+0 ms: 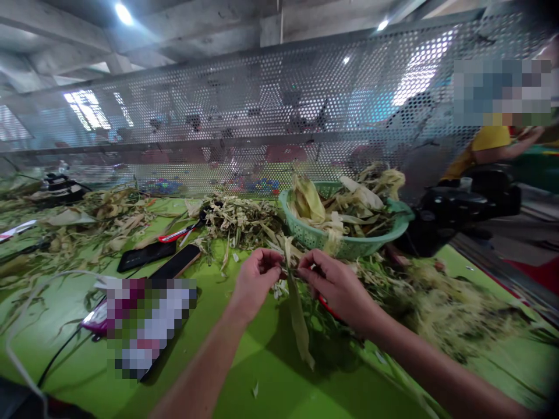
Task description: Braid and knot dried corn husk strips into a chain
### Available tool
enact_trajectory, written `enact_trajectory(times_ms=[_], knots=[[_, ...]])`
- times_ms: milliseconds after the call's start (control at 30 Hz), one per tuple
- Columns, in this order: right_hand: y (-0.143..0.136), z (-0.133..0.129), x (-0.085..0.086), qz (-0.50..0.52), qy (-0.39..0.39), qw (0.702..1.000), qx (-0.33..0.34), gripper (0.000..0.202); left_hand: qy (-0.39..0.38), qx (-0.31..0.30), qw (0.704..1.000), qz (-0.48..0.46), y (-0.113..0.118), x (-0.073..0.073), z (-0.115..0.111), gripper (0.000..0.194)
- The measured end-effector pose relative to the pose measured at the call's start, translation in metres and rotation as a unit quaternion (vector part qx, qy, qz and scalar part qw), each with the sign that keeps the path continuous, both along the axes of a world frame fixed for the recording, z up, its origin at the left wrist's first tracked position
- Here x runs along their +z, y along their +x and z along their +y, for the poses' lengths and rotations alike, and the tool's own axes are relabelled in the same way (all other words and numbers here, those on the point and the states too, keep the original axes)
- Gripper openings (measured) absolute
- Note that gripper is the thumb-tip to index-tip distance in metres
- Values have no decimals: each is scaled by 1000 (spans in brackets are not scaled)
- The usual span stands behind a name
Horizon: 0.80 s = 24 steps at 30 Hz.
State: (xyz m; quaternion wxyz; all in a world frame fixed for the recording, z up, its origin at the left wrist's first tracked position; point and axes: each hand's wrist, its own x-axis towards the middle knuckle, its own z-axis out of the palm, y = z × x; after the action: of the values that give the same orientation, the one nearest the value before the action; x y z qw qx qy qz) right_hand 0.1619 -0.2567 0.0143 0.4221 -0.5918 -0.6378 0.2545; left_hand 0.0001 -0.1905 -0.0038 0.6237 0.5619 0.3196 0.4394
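Both hands are pinching one husk strip point(298, 308) above the green desk point(271, 361): the left hand point(255, 279) and right hand point(334, 285) are gripping its upper end while the rest is hanging down. Behind them a basket point(349, 241) is holding husks, and two phones point(161, 259) are lying to the left.

Both forearms are showing bare, no sleeves, entering from 6 and 5 o'clock. Left hand point(255, 278) is wearing no glove, ring or watch. Right hand point(338, 286) is likewise going bare, wrist uncovered. Nothing else of the person's clothing is showing in view.
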Motion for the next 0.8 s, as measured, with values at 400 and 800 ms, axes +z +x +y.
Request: enact_trajectory(times_ms=[400,800], knots=[[6,4,0,25,-30,999,16,27,-10,-9,1000,3,-4,4,1,19],[4,2,3,72,-18,996,44,22,-42,-33,999,11,-5,7,-2,17]])
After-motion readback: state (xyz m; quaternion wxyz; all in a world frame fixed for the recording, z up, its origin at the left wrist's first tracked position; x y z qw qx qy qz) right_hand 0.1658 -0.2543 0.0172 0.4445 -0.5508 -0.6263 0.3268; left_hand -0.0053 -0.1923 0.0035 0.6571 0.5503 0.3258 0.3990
